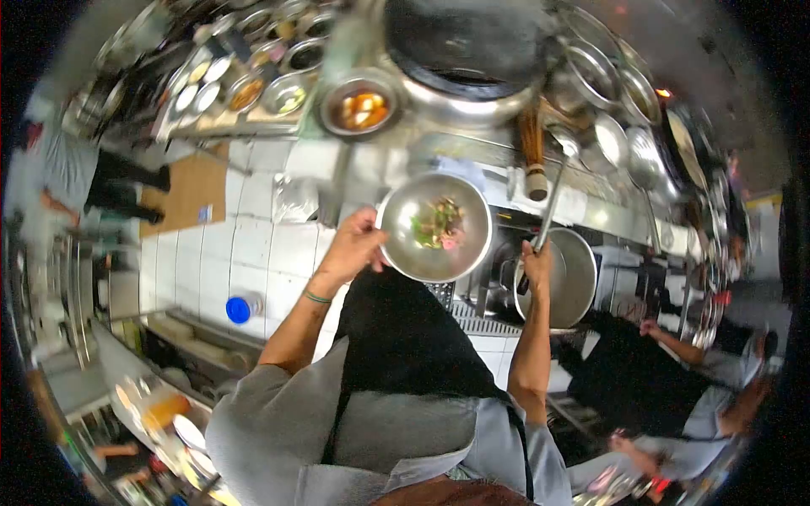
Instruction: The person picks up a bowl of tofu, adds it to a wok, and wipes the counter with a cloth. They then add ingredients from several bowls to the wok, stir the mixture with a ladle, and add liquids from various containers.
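My left hand (pixel 356 246) pinches the left rim of a steel bowl (pixel 471 244), held in front of my dark apron. Chopped green, brown and pinkish food (pixel 440 223) lies in the middle of it. Further right, my right hand (pixel 537 263) is wrapped round the long handle of a ladle (pixel 555 190), which points away from me with its head (pixel 565 140) at the far end. Below and right of that hand stands a large steel pot (pixel 576 274), its inside pale and partly hidden by my forearm.
A dark wok (pixel 464 46) sits on the range ahead. Beside it are a bamboo brush (pixel 532 156), a perforated skimmer (pixel 644 158) and a bowl of orange-brown food (pixel 360 110). Co-workers (pixel 675 371) stand at the right; another person (pixel 84 173) is at the far left. A blue-lidded tub (pixel 240 309) is at left.
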Motion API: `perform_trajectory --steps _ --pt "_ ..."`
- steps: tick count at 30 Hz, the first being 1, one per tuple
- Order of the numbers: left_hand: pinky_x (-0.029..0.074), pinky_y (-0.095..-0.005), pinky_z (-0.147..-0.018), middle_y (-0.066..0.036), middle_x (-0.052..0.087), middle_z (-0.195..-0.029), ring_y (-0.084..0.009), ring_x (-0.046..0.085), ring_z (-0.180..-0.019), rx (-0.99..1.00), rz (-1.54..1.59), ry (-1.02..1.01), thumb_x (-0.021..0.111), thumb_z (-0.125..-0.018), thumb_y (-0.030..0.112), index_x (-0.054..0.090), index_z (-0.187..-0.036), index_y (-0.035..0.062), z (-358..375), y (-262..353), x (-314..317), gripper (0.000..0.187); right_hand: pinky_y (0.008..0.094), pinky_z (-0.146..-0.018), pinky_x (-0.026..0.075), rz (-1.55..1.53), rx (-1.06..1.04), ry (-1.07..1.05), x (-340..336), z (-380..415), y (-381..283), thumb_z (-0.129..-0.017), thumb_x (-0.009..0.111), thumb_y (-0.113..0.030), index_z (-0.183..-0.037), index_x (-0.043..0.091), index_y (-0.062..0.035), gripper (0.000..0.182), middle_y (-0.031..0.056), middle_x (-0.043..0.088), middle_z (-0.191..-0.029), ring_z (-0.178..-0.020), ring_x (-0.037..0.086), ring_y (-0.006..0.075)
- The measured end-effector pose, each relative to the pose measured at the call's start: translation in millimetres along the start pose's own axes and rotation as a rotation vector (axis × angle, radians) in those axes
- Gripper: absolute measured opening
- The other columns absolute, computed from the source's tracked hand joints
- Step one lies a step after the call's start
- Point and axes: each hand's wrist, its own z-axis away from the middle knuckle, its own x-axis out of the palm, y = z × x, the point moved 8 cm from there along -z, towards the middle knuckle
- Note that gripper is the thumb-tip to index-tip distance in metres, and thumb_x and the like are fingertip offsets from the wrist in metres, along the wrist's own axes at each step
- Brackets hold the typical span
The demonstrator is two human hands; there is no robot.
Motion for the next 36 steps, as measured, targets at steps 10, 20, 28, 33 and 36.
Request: perform_trajectory --steps 10,20,28,33,36 --pt "0.050 -0.0284 -0.038 -0.014 0.064 -0.073 -0.0215 0.063 -0.049 0.214 0.299 0.581 0.059 -0.087 0.001 0.053 -0.098 -0.0042 63.1 37.0 -133.2 0.013 0.0244 -0.036 0.034 -0.407 -0.051 -0.045 -11.9 44.0 -148.5 -0.098 0.057 -0.010 -0.122 0.052 -0.0004 0.027 0.0000 0.050 -0.063 -0.042 0.043 0.0074" --pt "0.048 -0.0286 -0.038 -0.012 0.060 -0.069 -0.0193 0.060 -0.048 0.206 0.368 0.672 0.059 -0.090 0.002 0.052 -0.093 -0.0009 -34.7 61.1 -205.8 0.008 0.0236 -0.036 0.037 -0.394 -0.163 -0.635 186.6 -41.8 -423.5 -0.097 0.054 -0.011 -0.129 0.053 0.0015 0.035 -0.0008 0.049 -0.058 -0.041 0.045 0.0078" --pt "0.046 -0.0275 -0.035 -0.008 0.056 -0.064 -0.0175 0.058 -0.045 0.149 0.452 0.980 0.058 -0.091 0.001 0.043 -0.082 0.0049 19.5 35.3 -260.1 0.018 0.0281 -0.038 0.040 -0.226 -0.263 -0.939 446.9 -153.3 -552.2 -0.092 0.059 -0.014 -0.079 0.055 -0.0046 0.016 0.0024 0.051 -0.057 -0.041 0.048 0.0128" --pt "0.048 -0.0263 -0.035 -0.008 0.057 -0.067 -0.0176 0.058 -0.043 0.173 0.483 1.140 0.057 -0.089 0.002 0.044 -0.085 0.0067 57.5 10.5 -274.4 0.014 0.0292 -0.038 0.042 -0.084 -0.238 -1.024 537.5 -176.8 -575.2 -0.091 0.061 -0.015 -0.087 0.060 -0.0014 0.014 0.0012 0.053 -0.062 -0.044 0.050 0.0105" --pt "0.047 -0.0252 -0.036 -0.008 0.058 -0.068 -0.0174 0.059 -0.044 0.156 0.500 1.202 0.056 -0.090 0.003 0.044 -0.086 0.0067 72.9 0.0 -280.5 0.012 0.0292 -0.039 0.043 0.009 -0.255 -1.036 553.9 -183.2 -573.4 -0.091 0.061 -0.013 -0.095 0.062 -0.0006 0.013 0.0012 0.054 -0.066 -0.046 0.051 0.0097"
